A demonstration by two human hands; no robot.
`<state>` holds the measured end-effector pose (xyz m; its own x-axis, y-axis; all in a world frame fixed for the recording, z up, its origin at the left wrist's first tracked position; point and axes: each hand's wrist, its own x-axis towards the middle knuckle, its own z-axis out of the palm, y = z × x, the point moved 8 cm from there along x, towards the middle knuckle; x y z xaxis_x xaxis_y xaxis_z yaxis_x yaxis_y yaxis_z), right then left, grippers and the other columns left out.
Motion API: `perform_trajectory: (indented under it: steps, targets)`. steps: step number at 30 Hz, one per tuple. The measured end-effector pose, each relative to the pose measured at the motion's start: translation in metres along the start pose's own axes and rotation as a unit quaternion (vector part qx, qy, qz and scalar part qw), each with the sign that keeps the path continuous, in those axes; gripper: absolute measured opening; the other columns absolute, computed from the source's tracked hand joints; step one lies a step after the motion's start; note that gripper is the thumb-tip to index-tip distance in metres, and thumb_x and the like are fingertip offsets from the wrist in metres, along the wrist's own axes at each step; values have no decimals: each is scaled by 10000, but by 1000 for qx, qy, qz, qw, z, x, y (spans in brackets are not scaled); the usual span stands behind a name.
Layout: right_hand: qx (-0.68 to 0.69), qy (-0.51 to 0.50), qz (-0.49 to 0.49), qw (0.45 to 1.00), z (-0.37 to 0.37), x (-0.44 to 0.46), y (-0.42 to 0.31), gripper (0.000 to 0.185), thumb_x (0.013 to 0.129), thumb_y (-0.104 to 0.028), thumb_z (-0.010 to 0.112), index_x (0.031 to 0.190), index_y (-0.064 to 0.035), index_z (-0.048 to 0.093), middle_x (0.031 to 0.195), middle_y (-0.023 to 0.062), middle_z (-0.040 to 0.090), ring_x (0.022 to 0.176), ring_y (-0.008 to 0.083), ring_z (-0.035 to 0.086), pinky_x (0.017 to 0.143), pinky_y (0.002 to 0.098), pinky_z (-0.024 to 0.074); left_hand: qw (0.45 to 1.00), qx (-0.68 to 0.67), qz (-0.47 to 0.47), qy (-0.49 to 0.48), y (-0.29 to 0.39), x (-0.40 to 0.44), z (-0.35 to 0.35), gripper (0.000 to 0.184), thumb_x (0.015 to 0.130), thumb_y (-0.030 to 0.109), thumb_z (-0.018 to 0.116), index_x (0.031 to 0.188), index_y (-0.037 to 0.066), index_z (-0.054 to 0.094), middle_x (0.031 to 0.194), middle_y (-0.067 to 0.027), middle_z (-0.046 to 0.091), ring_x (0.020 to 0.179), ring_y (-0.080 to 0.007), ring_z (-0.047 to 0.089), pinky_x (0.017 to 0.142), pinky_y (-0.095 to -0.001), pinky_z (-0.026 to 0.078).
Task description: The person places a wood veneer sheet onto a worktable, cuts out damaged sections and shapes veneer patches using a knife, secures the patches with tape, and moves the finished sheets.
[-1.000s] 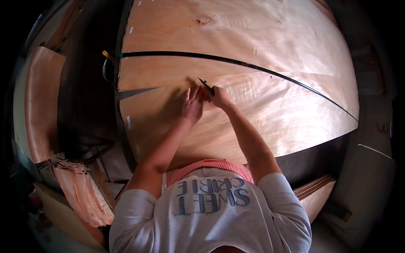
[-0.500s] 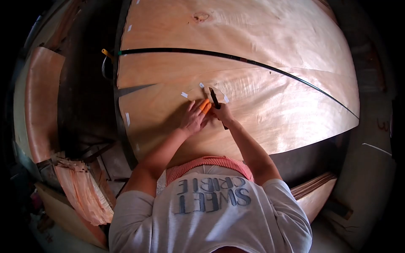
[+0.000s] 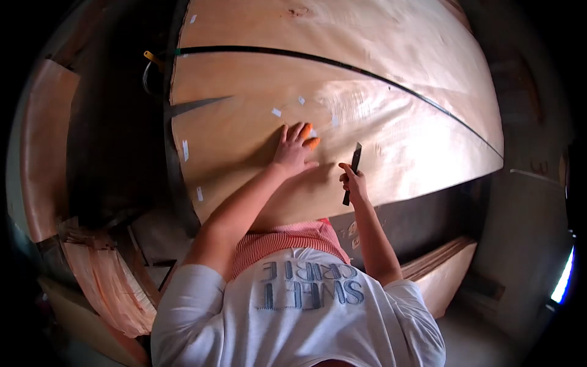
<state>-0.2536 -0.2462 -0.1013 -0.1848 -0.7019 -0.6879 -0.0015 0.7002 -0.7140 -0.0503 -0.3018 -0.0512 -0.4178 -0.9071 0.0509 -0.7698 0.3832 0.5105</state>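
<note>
A large pale wood veneer sheet [image 3: 244, 189] lies in front of me. My left hand [image 3: 296, 150] rests on it with fingers spread, orange covers on two fingertips, and a bit of white tape shows by those tips. More white tape pieces [image 3: 276, 112] dot the veneer just beyond my fingers. To the right, my right hand [image 3: 353, 181] is closed around a black utility knife [image 3: 356, 160], its blade end pointing away from me, over the sheet near its front edge.
A long thin black strip [image 3: 293, 54] curves across the veneer. A dark gap [image 3: 199, 106] cuts in from the left edge. A yellow-handled tool [image 3: 153, 58] is beyond that edge. Stacked veneers stand at lower left [image 3: 110, 281] and lower right [image 3: 443, 269].
My right hand has moved right and back towards me with the knife, away from my left hand. My left hand has spread its fingers, and tape pieces beyond it have come into sight.
</note>
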Motion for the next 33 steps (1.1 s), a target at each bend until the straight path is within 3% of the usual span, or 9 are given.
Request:
perform_trajectory:
  steps: [2,5,6,12,19,23,25,30,33]
  targets:
    - [23,35,10,999,-14,-27,37,204,833,-226,542,933,-66,620,532,4,490,380,35,317,358,179,233,999,-13,28,-15,-2,-6,4,549,704,432,615,1144,119,517,1339,-175,272,1265,-322,187,1021,-498,139]
    - [63,62,12,996,-16,-63,85,218,844,-223,537,970,-60,611,537,-1,495,389,35,332,362,175,250,999,-9,39,12,-18,-26,11,567,723,458,575,1166,111,501,1342,-197,257,1260,-315,212,1025,-470,158]
    - [64,71,6,995,-13,-74,95,219,845,-221,538,974,-59,609,538,0,497,390,35,335,364,174,255,998,-25,41,45,-18,-44,-2,559,729,387,596,1164,54,483,1329,-228,259,1246,-330,237,1033,-430,170]
    - [56,41,-40,997,30,-116,125,191,856,-186,524,1003,-96,607,573,-9,534,412,20,350,376,172,270,998,-27,7,50,-45,-191,-20,575,735,294,607,1187,-13,428,1334,-210,258,1245,-329,240,1032,-394,201]
    - [-64,57,-198,977,99,-154,149,191,853,-127,504,1010,-87,606,640,-30,556,491,9,348,437,177,274,998,57,19,-17,-67,-326,-44,574,746,301,590,1202,-3,420,1340,-172,272,1253,-296,243,1032,-404,189]
    - [-128,87,-229,961,115,-188,201,196,838,-88,496,1008,-58,589,680,-23,569,552,37,425,500,193,339,993,114,14,-15,-88,-343,-63,601,746,303,590,1222,-5,392,1349,-159,266,1264,-269,231,1031,-426,166]
    - [-121,77,-201,969,116,-215,214,195,824,-64,488,989,-43,588,687,5,585,578,72,469,538,223,382,991,131,9,3,-98,-332,-76,630,744,304,593,1240,-9,363,1355,-156,257,1270,-255,221,1031,-437,154]
    - [-219,131,-167,952,113,-257,215,193,808,-48,481,956,-58,604,664,57,580,589,105,518,563,252,405,981,173,47,-69,-117,-317,-62,711,787,470,463,1284,-13,305,1364,-135,253,1286,-235,180,1034,-473,104]
    - [-215,172,-171,946,134,-249,213,189,801,-44,477,930,-66,613,697,80,577,605,152,544,570,268,412,983,145,78,-75,-118,-307,-77,593,773,438,507,1173,3,459,1331,-135,313,1257,-235,241,1027,-464,132]
